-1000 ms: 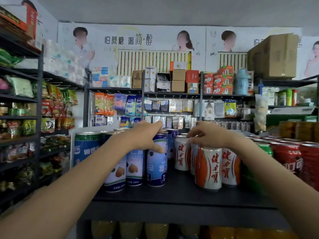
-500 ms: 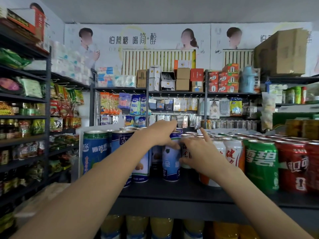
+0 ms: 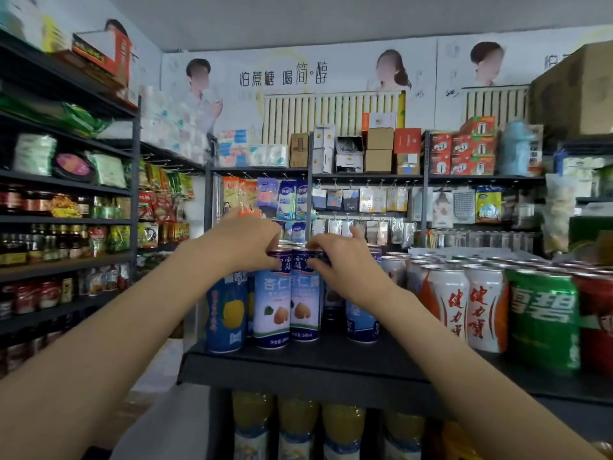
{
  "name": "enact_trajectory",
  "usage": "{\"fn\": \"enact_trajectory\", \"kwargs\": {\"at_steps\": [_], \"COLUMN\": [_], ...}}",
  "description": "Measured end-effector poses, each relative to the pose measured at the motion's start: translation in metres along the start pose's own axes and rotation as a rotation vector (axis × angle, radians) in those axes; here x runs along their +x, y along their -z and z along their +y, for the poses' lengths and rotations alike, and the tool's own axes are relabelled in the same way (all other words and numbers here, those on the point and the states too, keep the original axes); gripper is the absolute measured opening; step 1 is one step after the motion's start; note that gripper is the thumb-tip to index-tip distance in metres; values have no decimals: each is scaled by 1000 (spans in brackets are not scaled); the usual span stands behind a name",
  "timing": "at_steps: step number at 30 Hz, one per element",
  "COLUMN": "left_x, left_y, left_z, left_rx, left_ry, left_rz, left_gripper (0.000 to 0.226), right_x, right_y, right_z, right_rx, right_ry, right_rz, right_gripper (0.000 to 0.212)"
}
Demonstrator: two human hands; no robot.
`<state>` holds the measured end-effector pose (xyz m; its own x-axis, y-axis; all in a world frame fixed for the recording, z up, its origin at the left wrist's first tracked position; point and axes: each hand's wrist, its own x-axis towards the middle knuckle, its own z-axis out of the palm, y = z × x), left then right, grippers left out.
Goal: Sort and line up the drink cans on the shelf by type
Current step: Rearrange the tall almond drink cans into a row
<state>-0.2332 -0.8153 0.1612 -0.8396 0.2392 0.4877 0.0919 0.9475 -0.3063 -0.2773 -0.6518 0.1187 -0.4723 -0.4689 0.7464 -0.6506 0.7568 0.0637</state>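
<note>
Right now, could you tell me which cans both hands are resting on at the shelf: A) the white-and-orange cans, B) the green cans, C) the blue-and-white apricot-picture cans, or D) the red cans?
C: the left hand and right hand both grip the tops of the two blue-and-white cans, left of the white-and-orange cans.

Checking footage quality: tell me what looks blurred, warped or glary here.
Head view: wide-angle lens bows the left shelves and stretches the forearms; cans and both hands slightly soft; goods on the far shelves smeared; lighting flat, no strong glare.
</note>
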Motion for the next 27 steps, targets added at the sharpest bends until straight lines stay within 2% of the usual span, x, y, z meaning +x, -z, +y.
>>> {"fn": "enact_trajectory", "kwargs": {"at_steps": [2, 5, 9, 14, 23, 27], "left_x": [-3, -2, 2, 12, 24, 24], "left_y": [0, -1, -7, -15, -23, -3], "left_z": [-3, -10, -15, -2, 4, -13], "left_rx": [-81, -224, -333, -474, -451, -457], "left_ry": [-20, -30, -92, -138, -187, -104], "left_rz": [-3, -11, -26, 10, 40, 104], "left_gripper": [28, 25, 31, 24, 21, 21], "right_x": [10, 20, 23, 25, 30, 36], "right_y": [0, 13, 30, 36, 35, 36], "right_z": [-1, 3, 8, 13, 27, 29], "right_rx": [58, 176, 121, -5, -227, -226], "right_ry": [-35, -99, -113, -102, -100, -130], "right_rz": [-2, -78, -196, -234, -275, -313], "right_gripper": [15, 10, 13, 12, 12, 14]}}
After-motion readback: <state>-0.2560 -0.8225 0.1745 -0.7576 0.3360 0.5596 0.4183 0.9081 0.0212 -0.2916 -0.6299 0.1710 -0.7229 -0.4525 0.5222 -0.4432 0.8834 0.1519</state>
